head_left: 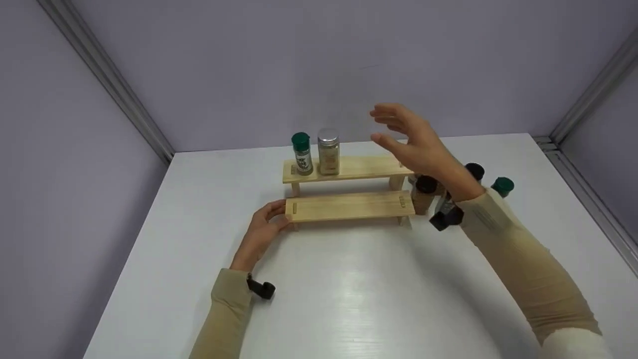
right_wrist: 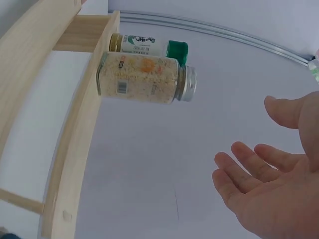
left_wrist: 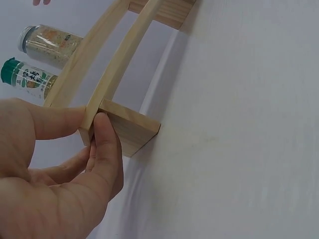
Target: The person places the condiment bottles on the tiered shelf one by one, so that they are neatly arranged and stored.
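A two-step wooden rack point(head_left: 349, 207) stands on the white table. My left hand point(head_left: 264, 227) pinches the left end of its lower step; in the left wrist view the thumb lies on top and the fingers point(left_wrist: 105, 144) curl beneath. On the upper step stand a green-capped spice jar point(head_left: 302, 154) and, to its right, a silver-lidded jar point(head_left: 329, 154) of pale seasoning. My right hand point(head_left: 411, 139) is raised above the right end of the upper step, fingers spread and holding nothing. In the right wrist view its palm point(right_wrist: 279, 204) faces the jars, apart from them.
Right of the rack, partly behind my right forearm, are a black-capped jar point(head_left: 424, 194), another black cap point(head_left: 474, 172) and a green-capped jar point(head_left: 503, 187). A pale wall point(head_left: 319, 65) rises behind the table point(head_left: 319, 299).
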The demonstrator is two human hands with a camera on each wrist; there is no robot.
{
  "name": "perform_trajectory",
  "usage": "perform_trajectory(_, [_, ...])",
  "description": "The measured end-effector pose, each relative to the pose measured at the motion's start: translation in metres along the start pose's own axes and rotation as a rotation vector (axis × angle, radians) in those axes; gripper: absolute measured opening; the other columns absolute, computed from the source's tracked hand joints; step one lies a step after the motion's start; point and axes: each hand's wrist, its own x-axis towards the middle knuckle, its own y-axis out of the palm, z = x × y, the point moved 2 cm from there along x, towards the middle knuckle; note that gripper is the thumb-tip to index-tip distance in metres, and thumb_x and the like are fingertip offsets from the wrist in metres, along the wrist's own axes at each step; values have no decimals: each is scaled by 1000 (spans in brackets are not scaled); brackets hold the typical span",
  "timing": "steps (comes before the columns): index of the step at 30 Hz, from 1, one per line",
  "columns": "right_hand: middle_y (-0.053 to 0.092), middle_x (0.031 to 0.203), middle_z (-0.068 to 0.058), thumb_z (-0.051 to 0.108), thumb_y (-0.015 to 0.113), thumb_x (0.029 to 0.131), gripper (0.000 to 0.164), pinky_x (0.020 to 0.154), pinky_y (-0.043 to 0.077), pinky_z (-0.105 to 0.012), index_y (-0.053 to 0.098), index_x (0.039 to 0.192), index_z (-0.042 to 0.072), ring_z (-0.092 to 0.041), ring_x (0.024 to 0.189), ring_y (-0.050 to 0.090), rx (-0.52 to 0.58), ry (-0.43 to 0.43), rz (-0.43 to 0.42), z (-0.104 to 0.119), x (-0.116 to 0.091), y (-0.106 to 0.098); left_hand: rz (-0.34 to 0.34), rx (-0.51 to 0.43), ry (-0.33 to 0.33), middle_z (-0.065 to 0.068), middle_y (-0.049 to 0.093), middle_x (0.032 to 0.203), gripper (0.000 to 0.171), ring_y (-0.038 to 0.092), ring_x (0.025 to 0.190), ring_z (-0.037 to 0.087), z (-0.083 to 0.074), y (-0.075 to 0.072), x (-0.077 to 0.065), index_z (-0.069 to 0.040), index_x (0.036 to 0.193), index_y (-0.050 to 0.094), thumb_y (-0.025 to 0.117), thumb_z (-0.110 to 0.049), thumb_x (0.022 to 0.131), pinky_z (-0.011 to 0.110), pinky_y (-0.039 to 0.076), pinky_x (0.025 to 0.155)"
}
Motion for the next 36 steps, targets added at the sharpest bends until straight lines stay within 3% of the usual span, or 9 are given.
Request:
perform_trajectory(7, [57, 156, -15, 16, 68, 107, 51, 126, 40, -50, 52, 155, 7, -34, 146, 52, -73, 33, -102, -4, -36, -44, 15, -28, 0, 21, 51, 153, 54, 58, 133, 34, 0, -1, 0, -3, 158, 47, 62, -2, 106, 42, 58, 108])
perform_trajectory(10, [58, 154, -14, 15, 69, 107, 50, 124, 42, -41, 55, 154, 8, -31, 144, 54, -82, 73, -169, -11, -51, -64, 9, -16, 9, 21, 51, 154, 54, 58, 134, 33, 0, -1, 0, -3, 157, 47, 62, -3, 106, 42, 58, 109])
perform_trajectory(15, [61, 152, -6, 17, 70, 106, 48, 118, 43, -19, 57, 152, 10, -12, 140, 56, -69, 150, -274, -29, -80, -91, 6, -4, 7, 21, 51, 155, 53, 58, 136, 32, 2, 0, 2, -3, 158, 47, 62, -3, 106, 39, 57, 110])
perform_trajectory(19, [65, 144, 2, 10, 73, 102, 48, 114, 44, -14, 60, 148, 6, -5, 133, 59, -59, 173, -352, -52, -102, -108, 13, -12, 5, 21, 50, 155, 54, 57, 137, 32, 3, 1, 2, -3, 158, 46, 62, -3, 107, 38, 56, 110])
perform_trajectory(29, [62, 145, -5, 17, 80, 99, 55, 112, 43, -9, 60, 149, 7, 3, 129, 56, -168, 303, -414, -116, -157, -115, 10, -23, 1, 22, 48, 155, 54, 55, 136, 32, 4, 2, 3, -2, 159, 44, 60, 0, 107, 38, 55, 111])
perform_trajectory(36, [61, 145, 0, 23, 80, 99, 61, 108, 42, -5, 56, 153, 8, 3, 127, 56, -163, 409, -409, -152, -186, -108, 8, -36, 15, 24, 50, 153, 54, 58, 133, 33, 2, 3, 2, 0, 158, 45, 60, 2, 106, 37, 57, 109])
